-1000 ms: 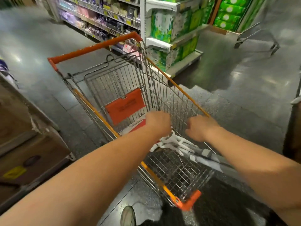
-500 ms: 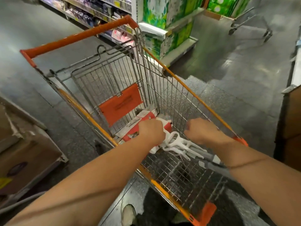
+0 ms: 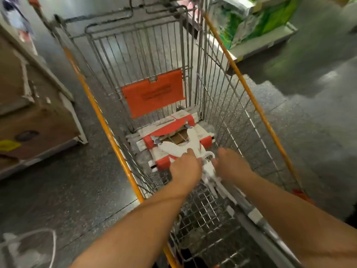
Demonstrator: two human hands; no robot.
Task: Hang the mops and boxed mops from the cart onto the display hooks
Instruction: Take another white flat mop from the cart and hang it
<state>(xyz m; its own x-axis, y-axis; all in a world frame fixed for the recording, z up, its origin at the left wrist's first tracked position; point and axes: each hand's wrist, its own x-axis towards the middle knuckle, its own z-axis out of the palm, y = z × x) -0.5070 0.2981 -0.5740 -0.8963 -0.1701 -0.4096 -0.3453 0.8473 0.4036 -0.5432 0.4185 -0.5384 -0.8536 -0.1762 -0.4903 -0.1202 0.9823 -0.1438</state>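
A wire shopping cart with orange rails fills the middle of the head view. On its floor lie red-and-white boxed mops, stacked flat. Across them lies a mop with a white plastic head and a grey-and-white handle that runs back toward me. My left hand reaches into the cart, fingers curled onto the white mop head. Just right of it, my right hand grips the same mop near the head's joint. The fingertips of both hands are hidden.
Brown cardboard boxes stand on a low platform at the left. A shelf end with green-and-white packs is at the upper right. An orange flap hangs on the cart's far end. A white cord lies on the floor at lower left.
The view has tipped down and closer into the cart. Both hands have gone deeper toward the cart floor and drawn together on the white mop head.
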